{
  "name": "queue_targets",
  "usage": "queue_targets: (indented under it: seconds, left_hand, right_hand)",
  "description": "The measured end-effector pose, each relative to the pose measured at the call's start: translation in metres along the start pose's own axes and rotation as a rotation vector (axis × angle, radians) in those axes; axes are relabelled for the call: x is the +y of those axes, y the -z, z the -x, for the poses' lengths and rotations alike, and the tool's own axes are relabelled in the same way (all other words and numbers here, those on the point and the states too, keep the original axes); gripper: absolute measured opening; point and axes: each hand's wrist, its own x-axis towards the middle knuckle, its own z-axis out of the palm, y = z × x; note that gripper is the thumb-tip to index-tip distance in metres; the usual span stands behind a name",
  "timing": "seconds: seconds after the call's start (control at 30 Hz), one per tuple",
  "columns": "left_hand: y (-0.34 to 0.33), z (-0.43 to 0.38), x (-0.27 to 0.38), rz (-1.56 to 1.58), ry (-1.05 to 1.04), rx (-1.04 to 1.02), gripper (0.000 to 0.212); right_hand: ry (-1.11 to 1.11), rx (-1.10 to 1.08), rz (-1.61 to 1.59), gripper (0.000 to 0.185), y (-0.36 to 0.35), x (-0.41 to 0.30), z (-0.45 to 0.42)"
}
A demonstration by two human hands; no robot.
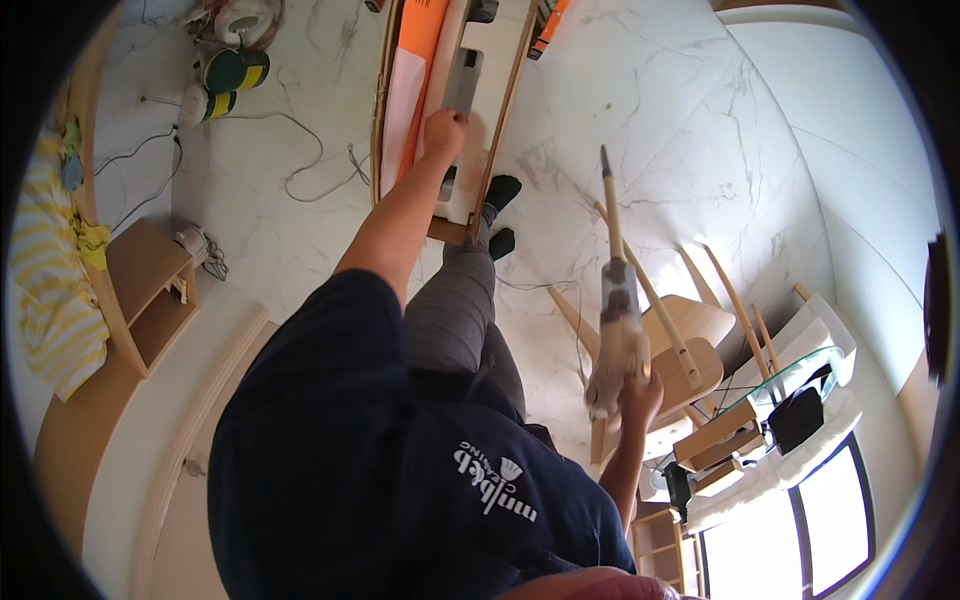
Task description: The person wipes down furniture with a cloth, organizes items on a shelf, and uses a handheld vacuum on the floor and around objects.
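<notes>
My right hand [641, 397] is wrapped around the handle of a cordless handheld vacuum [619, 330]. Its long, narrow tube ends in a dark crevice nozzle [604, 161], pointing away from me above the marble-patterned floor. My left hand [446, 135] is curled inside a long, open brown box [491, 161], against a pale inner panel [487, 94] with cutouts. Whether the fingers grip the panel's edge is hidden. A grey part [463, 82] shows in a cutout just beyond that hand. Along the box's left side lie an orange sheet [421, 34] and a white sheet [401, 112].
Wooden chairs [686, 364] stand close to my right hand, their legs sticking out. A glass-topped table [806, 367] is behind them. Cables [304, 199] and paint cans [225, 71] lie at left. An orange level-like tool [549, 30] lies beyond the box. A wooden shelf unit [154, 277] borders the left.
</notes>
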Motion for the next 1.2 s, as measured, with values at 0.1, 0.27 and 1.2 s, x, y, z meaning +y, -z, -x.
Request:
queue_targets:
  seconds: [0.1,0.27,1.2]
  left_hand:
    - [0.023,0.054,0.005,-0.174,-0.127,0.056,0.026]
    - [0.068,0.13,0.028,-0.338,-0.158,-0.069,0.023]
    - [0.02,0.071,0.099,-0.405,-0.112,-0.204,0.054]
  right_hand:
    - [0.208,0.093,0.099,0.034,-0.054,0.022,-0.073]
    - [0.314,0.18,0.071,0.035,-0.114,0.007,-0.131]
    - [0.247,0.037,0.028,0.033,0.004,-0.005,0.028]
